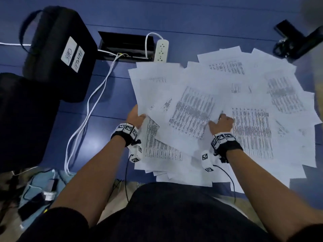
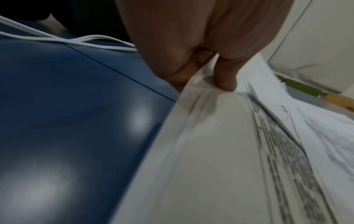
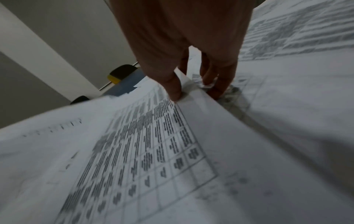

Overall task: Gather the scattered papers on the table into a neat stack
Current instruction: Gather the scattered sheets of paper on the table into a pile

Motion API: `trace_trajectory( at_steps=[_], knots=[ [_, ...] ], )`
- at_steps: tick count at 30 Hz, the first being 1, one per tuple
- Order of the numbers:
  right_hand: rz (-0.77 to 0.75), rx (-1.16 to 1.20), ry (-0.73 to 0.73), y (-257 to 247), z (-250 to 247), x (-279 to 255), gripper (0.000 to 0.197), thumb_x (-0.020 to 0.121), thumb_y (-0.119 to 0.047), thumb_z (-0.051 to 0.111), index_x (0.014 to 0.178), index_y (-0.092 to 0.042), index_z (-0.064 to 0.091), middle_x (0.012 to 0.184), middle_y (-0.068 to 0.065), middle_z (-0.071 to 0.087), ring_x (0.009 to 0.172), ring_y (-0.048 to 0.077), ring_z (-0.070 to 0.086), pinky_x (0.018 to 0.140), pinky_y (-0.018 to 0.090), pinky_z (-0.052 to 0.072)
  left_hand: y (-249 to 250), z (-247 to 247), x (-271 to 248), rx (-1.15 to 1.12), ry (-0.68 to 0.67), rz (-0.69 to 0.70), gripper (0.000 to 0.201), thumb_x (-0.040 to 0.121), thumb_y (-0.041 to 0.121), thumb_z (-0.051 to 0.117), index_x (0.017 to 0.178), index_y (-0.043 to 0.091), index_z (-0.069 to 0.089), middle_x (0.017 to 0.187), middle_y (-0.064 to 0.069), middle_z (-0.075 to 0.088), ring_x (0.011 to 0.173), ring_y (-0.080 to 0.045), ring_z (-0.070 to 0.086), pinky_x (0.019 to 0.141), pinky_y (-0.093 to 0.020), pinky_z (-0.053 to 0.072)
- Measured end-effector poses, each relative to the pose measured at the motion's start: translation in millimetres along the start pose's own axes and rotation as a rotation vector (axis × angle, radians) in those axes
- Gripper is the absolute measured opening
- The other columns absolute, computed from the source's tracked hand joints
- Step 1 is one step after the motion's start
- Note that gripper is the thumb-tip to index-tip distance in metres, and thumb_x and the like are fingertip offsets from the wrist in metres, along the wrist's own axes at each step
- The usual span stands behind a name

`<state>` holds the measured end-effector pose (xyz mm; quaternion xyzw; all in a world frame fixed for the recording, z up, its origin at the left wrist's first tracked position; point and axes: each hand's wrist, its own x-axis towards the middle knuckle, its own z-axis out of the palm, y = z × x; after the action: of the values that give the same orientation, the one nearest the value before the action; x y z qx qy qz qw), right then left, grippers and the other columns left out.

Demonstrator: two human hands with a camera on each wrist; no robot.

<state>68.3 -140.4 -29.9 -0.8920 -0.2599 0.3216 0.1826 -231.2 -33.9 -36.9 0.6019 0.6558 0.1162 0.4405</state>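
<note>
Two white rectangular labels are fixed to the black fabric case. Handwriting is carried on both: the left label appears to read "3990"; the right label cannot be made out with certainty. Tables of printed text are borne by the scattered white paper sheets, but the print is too blurred to be read. Black-and-white square fiducial markers are carried on the wristbands.

This looks like an office or work room. A big blue table holds many printed papers with tables of text on them. On the table, left of the papers, are a white power strip, white cables and black cases with handwritten labels.
</note>
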Motion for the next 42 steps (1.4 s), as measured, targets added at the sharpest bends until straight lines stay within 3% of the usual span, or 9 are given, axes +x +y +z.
trace_trajectory(
  at_steps=[4, 11, 17, 22, 25, 28, 33, 39, 42],
  knots=[
    [0.087, 0.097, -0.005, -27, 19, 4, 0.061, 0.078, -0.017, 0.075, 0.127, -0.005, 0.041, 0.138, 0.020, 0.030, 0.099, 0.030, 0.053, 0.085, 0.027, 0.045, -2, -12, -8, -0.108, -0.040, 0.130, 0.041, 0.094, 0.006, 0.055, 0.134, 0.008, 0.049, 0.128, -0.006, 0.059, 0.116, -0.017, 0.052, 0.098, -0.031, 0.041],
    [0.118, -0.151, 0.013, -44, 37, -1, 0.111, 0.063, -0.047, 0.085, 0.147, -0.019, 0.017, 0.150, 0.018, 0.023, 0.138, 0.038, 0.025, 0.105, 0.055, 0.037, -12, -29, -2, -0.140, -0.147, 0.129, 0.040, 0.092, 0.009, 0.060, 0.131, 0.001, 0.052, 0.129, -0.015, 0.059, 0.117, -0.019, 0.053, 0.101, -0.035, 0.042],
    [-0.321, -0.477, -0.200, -19, 52, -5, 0.111, 0.078, -0.062, 0.064, 0.154, -0.018, -0.005, 0.162, 0.011, -0.009, 0.147, 0.040, -0.008, 0.121, 0.050, 0.006, 19, -19, 16, -0.411, -0.237, -0.120, 0.049, 0.087, 0.019, 0.069, 0.130, 0.004, 0.052, 0.125, -0.010, 0.058, 0.106, -0.020, 0.059, 0.097, -0.035, 0.043],
    [-0.583, -0.288, -0.448, -8, 45, -7, 0.103, 0.080, -0.052, 0.067, 0.154, -0.023, 0.002, 0.162, 0.003, -0.006, 0.149, 0.026, -0.008, 0.120, 0.052, 0.007, 34, -11, 39, -0.235, -0.252, -0.202, 0.059, 0.077, 0.012, 0.078, 0.128, -0.003, 0.054, 0.123, -0.009, 0.060, 0.116, -0.023, 0.056, 0.098, -0.033, 0.043],
    [-0.495, -0.013, -0.366, -8, 26, -3, 0.082, 0.084, -0.036, 0.070, 0.151, -0.021, 0.025, 0.161, 0.001, 0.017, 0.145, 0.019, 0.021, 0.118, 0.038, 0.020, 38, -8, 40, -0.105, -0.209, -0.208, 0.054, 0.073, 0.007, 0.081, 0.119, -0.008, 0.057, 0.116, -0.016, 0.063, 0.108, -0.030, 0.060, 0.084, -0.032, 0.045],
    [-0.273, 0.165, 0.024, 16, -16, 15, 0.055, 0.087, -0.013, 0.066, 0.138, -0.013, 0.047, 0.151, 0.007, 0.039, 0.136, 0.023, 0.040, 0.111, 0.031, 0.032, 29, -5, 35, -0.141, -0.085, -0.190, 0.051, 0.073, 0.005, 0.081, 0.116, -0.012, 0.058, 0.112, -0.016, 0.062, 0.103, -0.032, 0.061, 0.080, -0.035, 0.044],
    [0.282, -0.291, 0.068, 116, -96, 51, 0.101, 0.078, -0.055, 0.066, 0.152, -0.013, 0.012, 0.161, 0.018, -0.001, 0.148, 0.039, 0.002, 0.118, 0.056, 0.014, 4, 4, 18, -0.327, -0.214, -0.346, 0.055, 0.073, 0.020, 0.081, 0.120, 0.004, 0.060, 0.117, -0.007, 0.061, 0.112, -0.028, 0.056, 0.093, -0.041, 0.041],
    [0.114, -0.434, -0.028, 124, -84, 27, 0.107, 0.076, -0.074, 0.055, 0.153, -0.020, 0.004, 0.161, 0.017, -0.002, 0.145, 0.046, 0.004, 0.113, 0.063, 0.020, 16, 25, 6, -0.029, -0.114, -0.285, 0.069, 0.065, 0.035, 0.087, 0.110, -0.007, 0.056, 0.110, -0.024, 0.061, 0.105, -0.038, 0.060, 0.086, -0.044, 0.048],
    [0.012, -0.268, 0.091, 114, -75, 16, 0.105, 0.076, -0.063, 0.066, 0.151, -0.013, 0.013, 0.155, 0.019, 0.022, 0.142, 0.040, 0.024, 0.111, 0.054, 0.030, 37, 29, -12, 0.102, 0.005, -0.174, 0.037, 0.085, 0.011, 0.071, 0.112, -0.011, 0.057, 0.109, -0.031, 0.061, 0.108, -0.045, 0.059, 0.078, -0.038, 0.042]
  ],
)
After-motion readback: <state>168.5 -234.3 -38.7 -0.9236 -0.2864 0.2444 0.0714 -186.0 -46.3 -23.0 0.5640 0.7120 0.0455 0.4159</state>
